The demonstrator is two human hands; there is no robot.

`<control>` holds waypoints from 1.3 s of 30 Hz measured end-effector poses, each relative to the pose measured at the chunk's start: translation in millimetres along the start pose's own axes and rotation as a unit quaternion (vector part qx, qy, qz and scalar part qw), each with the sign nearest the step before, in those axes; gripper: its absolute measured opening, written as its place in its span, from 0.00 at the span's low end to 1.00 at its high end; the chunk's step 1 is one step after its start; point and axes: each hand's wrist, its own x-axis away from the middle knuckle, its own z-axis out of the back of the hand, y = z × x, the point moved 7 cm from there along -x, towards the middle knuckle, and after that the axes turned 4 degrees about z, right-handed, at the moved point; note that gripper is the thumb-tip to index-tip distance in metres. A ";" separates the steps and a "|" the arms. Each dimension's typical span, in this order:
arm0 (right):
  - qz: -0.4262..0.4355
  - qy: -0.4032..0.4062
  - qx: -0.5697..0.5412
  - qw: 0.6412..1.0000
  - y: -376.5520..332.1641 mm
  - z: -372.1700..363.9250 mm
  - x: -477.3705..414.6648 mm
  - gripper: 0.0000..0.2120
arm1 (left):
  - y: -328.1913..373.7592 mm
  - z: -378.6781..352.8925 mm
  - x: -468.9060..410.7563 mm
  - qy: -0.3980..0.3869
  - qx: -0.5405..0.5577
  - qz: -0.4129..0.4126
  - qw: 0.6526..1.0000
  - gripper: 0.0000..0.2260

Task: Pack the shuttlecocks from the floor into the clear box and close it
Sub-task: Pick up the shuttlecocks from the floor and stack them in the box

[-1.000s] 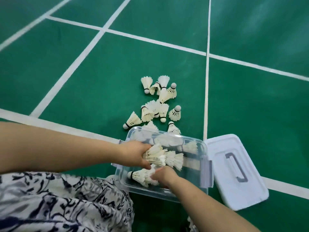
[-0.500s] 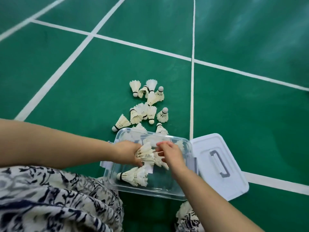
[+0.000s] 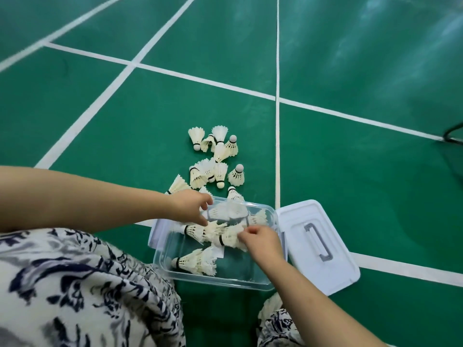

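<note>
The glossy green court floor (image 3: 363, 184) bears white lines (image 3: 277, 71); perhaps a dark stand (image 3: 454, 133) at far right.

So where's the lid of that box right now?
In the head view, the lid lies handle-up on the floor, just right of the clear box, across a white court line, near the right hand.

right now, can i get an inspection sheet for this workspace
surface: green court floor with white lines
job's things: clear box open, several shuttlecocks inside; lid on the floor to its right, handle up; loose shuttlecocks on the floor beyond the box
clutter: nothing seen
hands: left hand over the box's far left corner, grip unclear; right hand pinching one of the shuttlecocks inside the box
cables: nothing seen
surroundings: dark frame at the right edge; patterned fabric over the knees
</note>
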 end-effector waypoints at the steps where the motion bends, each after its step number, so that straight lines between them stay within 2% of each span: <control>1: -0.014 -0.025 0.046 0.999 8.0 -3.5 -0.5 0.13 | -1.6 1.8 0.1 0.007 0.003 0.002 1.000 0.24; 6: -0.047 -0.059 0.158 0.985 32.8 -14.7 -6.0 0.11 | -2.1 8.5 -0.6 0.030 0.041 -0.015 0.999 0.16; 9: -0.056 -0.103 0.160 0.980 34.9 -32.6 -11.9 0.07 | -6.6 5.4 0.4 0.028 0.054 -0.020 0.998 0.12; 12: -0.077 -0.144 0.144 0.976 39.3 -54.2 -18.5 0.08 | -11.7 4.4 -0.2 0.033 0.047 -0.022 0.998 0.11; 14: -0.093 -0.166 0.133 0.973 43.0 -64.8 -21.2 0.05 | -11.9 5.8 -0.3 0.041 0.046 -0.026 0.998 0.11; 20: -0.108 -0.228 0.146 0.957 53.0 -94.9 -21.0 0.06 | -17.1 1.2 -3.8 0.035 0.060 -0.028 0.997 0.10; 24: -0.108 -0.249 0.156 0.950 56.2 -94.5 -23.4 0.10 | -19.2 -3.4 -5.7 0.031 0.062 -0.035 0.997 0.09; 27: -0.099 -0.230 0.149 0.957 40.3 -72.6 -28.6 0.14 | -20.8 -0.6 -7.4 0.034 0.069 -0.031 0.997 0.09; 30: -0.043 -0.167 0.160 0.972 8.6 -41.1 -41.1 0.17 | -19.1 10.6 -6.5 0.059 0.063 -0.032 0.996 0.09; 35: 0.019 -0.092 0.065 0.993 -43.6 1.2 -56.9 0.13 | -21.9 45.5 -0.1 0.125 -0.036 -0.053 0.990 0.10; 39: 0.073 -0.067 0.084 0.992 -73.6 13.1 -81.6 0.09 | -47.9 76.8 -7.5 0.170 -0.109 -0.040 0.979 0.11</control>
